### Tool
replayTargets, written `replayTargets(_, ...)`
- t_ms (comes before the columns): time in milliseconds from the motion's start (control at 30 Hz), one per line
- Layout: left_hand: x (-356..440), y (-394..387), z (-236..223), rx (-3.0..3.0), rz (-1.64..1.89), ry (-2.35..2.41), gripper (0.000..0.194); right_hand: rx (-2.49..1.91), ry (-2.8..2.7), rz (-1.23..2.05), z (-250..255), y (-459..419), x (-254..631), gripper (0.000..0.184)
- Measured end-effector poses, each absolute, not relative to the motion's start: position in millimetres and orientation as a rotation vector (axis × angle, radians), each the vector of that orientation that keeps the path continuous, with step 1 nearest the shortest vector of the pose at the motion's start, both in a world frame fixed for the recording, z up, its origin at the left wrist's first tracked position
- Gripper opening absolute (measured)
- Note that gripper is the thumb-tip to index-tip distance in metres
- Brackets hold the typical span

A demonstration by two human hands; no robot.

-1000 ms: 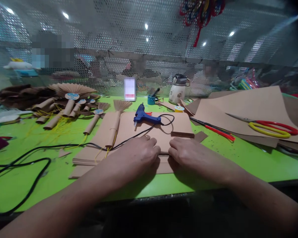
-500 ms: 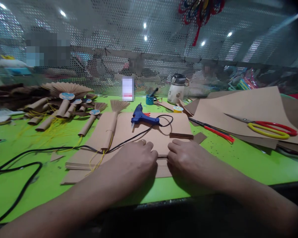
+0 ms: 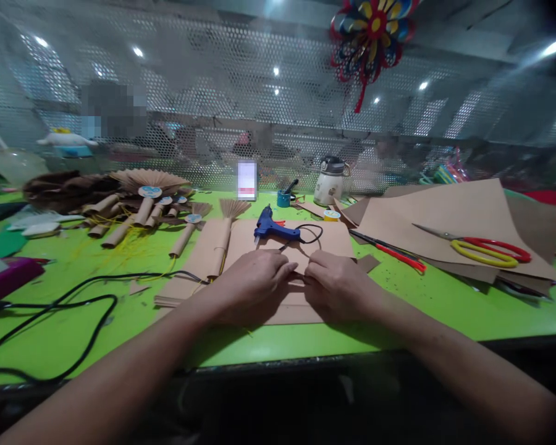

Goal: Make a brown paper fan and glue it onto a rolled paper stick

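Note:
My left hand (image 3: pixel 262 281) and my right hand (image 3: pixel 336 284) face each other low over a stack of brown kraft paper (image 3: pixel 282 317). Both have their fingers curled in a pinch. A thin folded brown paper strip (image 3: pixel 298 281) spans the small gap between them, its ends hidden by my fingers. Just beyond lies a blue glue gun (image 3: pixel 278 230), nozzle toward the left, on the brown sheets. A rolled paper tube with a fanned-out top (image 3: pixel 220 247) rests left of my left hand, with yellow string at its lower end.
Finished paper tubes with fans (image 3: pixel 141 213) lie at the left. A black cord (image 3: pixel 106 309) loops across the green table (image 3: pixel 445 321). Red-and-yellow scissors (image 3: pixel 486 247) rest on large kraft sheets (image 3: pixel 426 210) at the right. Behind stand a bottle (image 3: pixel 330 182), a blue jar (image 3: pixel 284 198) and a phone (image 3: pixel 247 180).
The camera view has tilted up and shifted left. My hands have come up off the lower edge of the paper, closer to the glue gun, still pinching the strip.

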State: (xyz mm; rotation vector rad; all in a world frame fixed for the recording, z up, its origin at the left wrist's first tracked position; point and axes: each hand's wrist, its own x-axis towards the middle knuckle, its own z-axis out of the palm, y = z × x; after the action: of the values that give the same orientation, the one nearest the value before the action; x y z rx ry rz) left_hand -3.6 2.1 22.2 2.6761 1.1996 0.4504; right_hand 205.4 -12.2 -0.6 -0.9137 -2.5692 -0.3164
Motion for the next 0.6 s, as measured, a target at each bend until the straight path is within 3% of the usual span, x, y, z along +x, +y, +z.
replayTargets(167, -7, 8, 16, 2.182, 0.524, 1.068, 0.043, -0.750, -2.504, -0.511, 2, -13, 203, 0.008)
replayTargets(300, -6, 9, 16, 2.011, 0.528, 1.031, 0.039, -0.731, -2.478, -0.461, 2, -14, 202, 0.008)
replayTargets(467, -3, 11, 26, 1.953, 0.467, 1.061, 0.036, -0.838, -2.257, 0.116, 7, -10, 203, 0.008)
replayTargets(600, -2, 13, 26, 2.083, 0.489, 1.058, 0.033, -1.035, -2.179, 0.635, 10, -10, 208, 0.021)
